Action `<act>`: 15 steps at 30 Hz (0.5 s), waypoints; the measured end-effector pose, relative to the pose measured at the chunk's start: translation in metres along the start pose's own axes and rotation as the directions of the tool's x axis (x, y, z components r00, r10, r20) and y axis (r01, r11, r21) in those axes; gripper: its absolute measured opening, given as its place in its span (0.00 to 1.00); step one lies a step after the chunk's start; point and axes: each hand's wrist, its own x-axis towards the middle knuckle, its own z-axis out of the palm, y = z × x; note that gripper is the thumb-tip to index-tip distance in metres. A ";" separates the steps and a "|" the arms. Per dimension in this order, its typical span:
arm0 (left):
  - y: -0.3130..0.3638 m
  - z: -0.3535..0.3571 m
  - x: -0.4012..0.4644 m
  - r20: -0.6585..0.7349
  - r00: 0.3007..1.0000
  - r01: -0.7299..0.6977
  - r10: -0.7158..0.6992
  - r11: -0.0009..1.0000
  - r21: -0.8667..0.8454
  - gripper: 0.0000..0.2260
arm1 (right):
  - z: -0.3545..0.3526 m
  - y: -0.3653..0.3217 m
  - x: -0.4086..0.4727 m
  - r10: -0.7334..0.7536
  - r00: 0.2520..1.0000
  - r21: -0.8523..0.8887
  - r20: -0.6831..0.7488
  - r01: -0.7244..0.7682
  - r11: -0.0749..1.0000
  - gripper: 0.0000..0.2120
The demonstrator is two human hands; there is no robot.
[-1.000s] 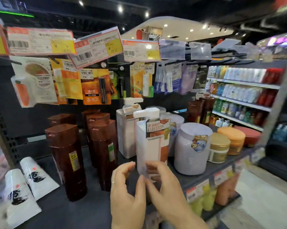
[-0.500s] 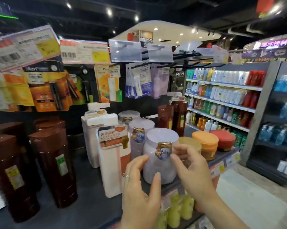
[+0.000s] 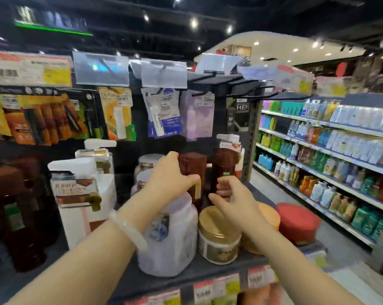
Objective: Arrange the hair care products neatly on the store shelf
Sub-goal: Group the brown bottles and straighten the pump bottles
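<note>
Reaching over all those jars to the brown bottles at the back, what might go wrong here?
The left hand grips one brown bottle and the right hand reaches to the second brown bottle. Both are tall and narrow, so a nudge could tip them.

Both forearms pass just above the white jar and gold-lidded jar, which stand near the shelf's front edge. A dropped wrist could knock them off.

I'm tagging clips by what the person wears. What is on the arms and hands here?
Both forearms are bare, with no sleeves in view and no gloves. The left hand has a pale, milky bangle round its wrist. The right hand and its wrist show nothing worn. The picture is too blurred to tell rings.
</note>
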 end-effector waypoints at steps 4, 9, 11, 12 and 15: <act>0.004 0.006 0.032 0.065 0.996 0.068 -0.064 0.996 -0.065 0.38 | 0.018 0.003 0.036 0.091 0.984 0.063 0.152 -0.102 0.993 0.30; 0.002 0.020 0.043 0.087 0.991 0.104 -0.102 0.995 -0.014 0.27 | 0.024 0.002 0.050 0.115 0.932 0.081 0.344 -0.152 0.985 0.25; 0.002 0.021 0.043 0.083 0.990 0.115 -0.112 0.993 -0.029 0.25 | 0.025 0.002 0.050 0.087 0.919 0.044 0.384 -0.112 0.993 0.24; 0.001 0.021 0.043 0.086 0.989 0.121 -0.118 0.992 -0.036 0.25 | 0.025 0.003 0.050 0.084 0.917 0.021 0.390 -0.100 0.995 0.24; 0.000 0.019 0.041 0.085 0.989 0.127 -0.122 0.990 -0.064 0.24 | 0.016 0.010 0.048 0.047 0.963 0.007 0.264 -0.051 0.999 0.19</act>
